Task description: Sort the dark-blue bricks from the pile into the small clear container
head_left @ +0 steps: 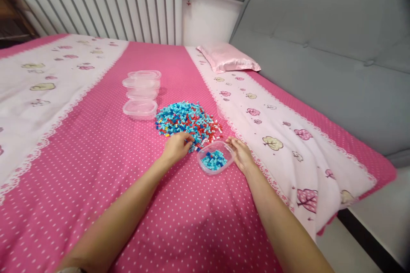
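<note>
A pile of small toy bricks (187,119), mostly light blue with red, white, dark blue and a few yellow ones, lies on the bed. My left hand (177,146) is at the near edge of the pile, its fingers closed together; whatever they pinch is too small to make out. Just right of it stands a clear plastic container (211,172) with light blue and some darker blue bricks inside. My right hand (241,152) is against the container's right side, fingers stretched out along the rim and not wrapped round it.
Several clear plastic containers (140,108) stand in a row left of the pile. A transparent lid-like piece (221,112) lies to its right. Farther back is a pink pillow (229,56) beside the grey padded headboard (320,30). The pink dotted bedspread (192,222) lies under everything.
</note>
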A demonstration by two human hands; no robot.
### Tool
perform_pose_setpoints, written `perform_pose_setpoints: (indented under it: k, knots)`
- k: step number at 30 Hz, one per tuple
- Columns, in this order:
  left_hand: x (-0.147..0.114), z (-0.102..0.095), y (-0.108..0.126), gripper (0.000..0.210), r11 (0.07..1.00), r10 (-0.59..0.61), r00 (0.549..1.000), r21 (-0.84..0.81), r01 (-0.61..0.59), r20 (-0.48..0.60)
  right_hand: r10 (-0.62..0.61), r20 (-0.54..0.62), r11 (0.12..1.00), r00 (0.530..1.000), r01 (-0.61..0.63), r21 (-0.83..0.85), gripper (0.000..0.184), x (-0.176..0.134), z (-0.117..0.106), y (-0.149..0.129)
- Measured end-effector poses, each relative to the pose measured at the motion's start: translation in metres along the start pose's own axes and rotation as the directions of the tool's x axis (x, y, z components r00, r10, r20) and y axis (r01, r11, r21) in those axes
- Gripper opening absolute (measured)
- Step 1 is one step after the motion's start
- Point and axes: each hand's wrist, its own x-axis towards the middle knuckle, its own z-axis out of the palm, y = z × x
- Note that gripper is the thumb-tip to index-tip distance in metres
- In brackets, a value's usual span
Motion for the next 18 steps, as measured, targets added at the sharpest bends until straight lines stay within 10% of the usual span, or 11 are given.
perform_pose_setpoints:
  k: [8, 18]
  knots:
    - [-0.012, 0.009, 0.016, 0.022, 0.874, 0.444, 0.881, 0.139, -0.466, 0.163, 0.071, 0.077, 0.973, 0.994, -0.052, -0.226, 0.036, -0.025, -0.011, -0.008]
    - [-0.01, 0.036, 0.005, 0.03, 0.82, 0.454, 0.881, 0.324, -0.471, 0.132, -0.005, 0.114, 0.863, 0.993, 0.062, -0.501, 0.035, -0.045, -0.017, -0.016]
